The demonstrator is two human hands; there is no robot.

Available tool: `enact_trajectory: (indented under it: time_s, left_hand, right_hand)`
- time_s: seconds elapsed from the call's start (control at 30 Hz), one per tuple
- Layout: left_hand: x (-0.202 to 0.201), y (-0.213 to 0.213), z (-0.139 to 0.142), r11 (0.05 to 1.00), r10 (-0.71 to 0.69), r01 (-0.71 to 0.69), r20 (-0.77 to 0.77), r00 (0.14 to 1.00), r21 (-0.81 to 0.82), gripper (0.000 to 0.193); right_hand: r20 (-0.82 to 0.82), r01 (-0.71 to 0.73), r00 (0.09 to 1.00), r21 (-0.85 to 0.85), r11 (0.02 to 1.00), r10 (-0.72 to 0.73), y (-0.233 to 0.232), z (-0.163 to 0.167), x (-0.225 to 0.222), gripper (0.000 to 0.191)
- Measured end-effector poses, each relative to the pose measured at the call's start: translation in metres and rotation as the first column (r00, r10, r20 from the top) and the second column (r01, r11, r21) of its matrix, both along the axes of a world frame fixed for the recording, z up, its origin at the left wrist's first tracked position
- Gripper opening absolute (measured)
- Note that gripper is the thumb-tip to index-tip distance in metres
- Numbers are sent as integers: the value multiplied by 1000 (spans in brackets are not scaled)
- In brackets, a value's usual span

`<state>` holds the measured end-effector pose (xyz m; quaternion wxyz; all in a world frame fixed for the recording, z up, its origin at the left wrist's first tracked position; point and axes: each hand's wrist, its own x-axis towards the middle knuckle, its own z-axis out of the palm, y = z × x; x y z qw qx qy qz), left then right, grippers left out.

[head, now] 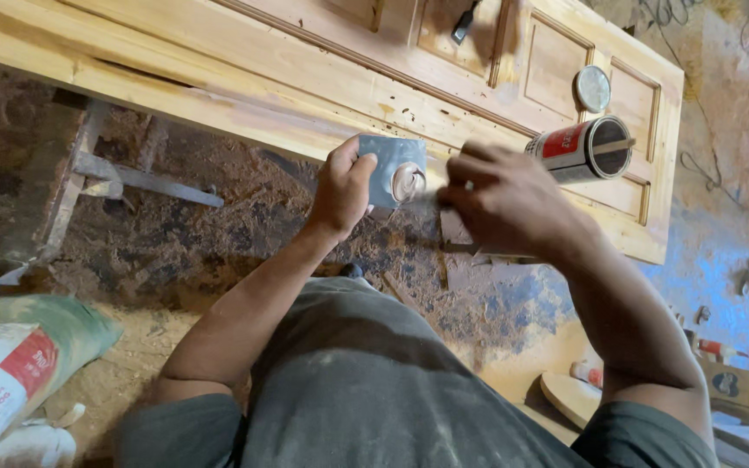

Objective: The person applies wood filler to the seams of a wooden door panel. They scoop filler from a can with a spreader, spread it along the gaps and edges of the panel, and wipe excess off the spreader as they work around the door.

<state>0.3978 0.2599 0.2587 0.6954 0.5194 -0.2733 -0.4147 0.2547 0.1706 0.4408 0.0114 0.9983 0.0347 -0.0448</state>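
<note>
The left hand (341, 192) holds a flat, square metal plate (394, 170). The thumb is on one side and the fingers curl round the back, so the plate is pinched by its edge. The plate is grey and smooth, and it looks a bit dull. In the middle of it sits a soft, round blob of pale putty (408, 182), creamy and pink.

The right hand (503, 201) is just beside the plate, on the far side from the left hand. Its fingers are bunched close together and bent down toward the blob. The hand is blurry, so I cannot tell what it is pinching, or if it grips a thing at all.

Past both hands lies a big wooden door (322, 74). It is pale yellow, with a smooth grain and sunken square panels with raised edges. On the door, just beyond the right hand, a round tin can (584, 149) lies on its side. It is red and white outside and dark inside, with a thin stick (610, 146) across its open mouth. A little farther off rests a flat round lid (593, 88), shiny and grey.

Under the hands the floor (218, 234) is dark, rough and crumbly, with sawdust spread on it. Well away from the left hand, near the elbow, sits a lumpy woven sack (19, 373), green, white and red.
</note>
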Motion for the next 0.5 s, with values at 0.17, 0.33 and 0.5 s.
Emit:
enact_trajectory:
  time_s: [0.17, 0.33, 0.5]
  left_hand:
    - [10, 9, -5, 998, -35, 40, -95, 995, 49, 29]
    - [26, 16, -9, 995, -73, 92, -339, 938, 41, 30]
    - [28, 2, -2, 998, 1, 40, -636, 772, 50, 34]
  right_hand:
    - [101, -74, 992, 25, 997, 71, 4, -10, 6, 15]
    - [222, 166, 947, 277, 947, -231, -20, -21, -1, 10]
    - [404, 239, 835, 344, 908, -373, -16, -47, -7, 28]
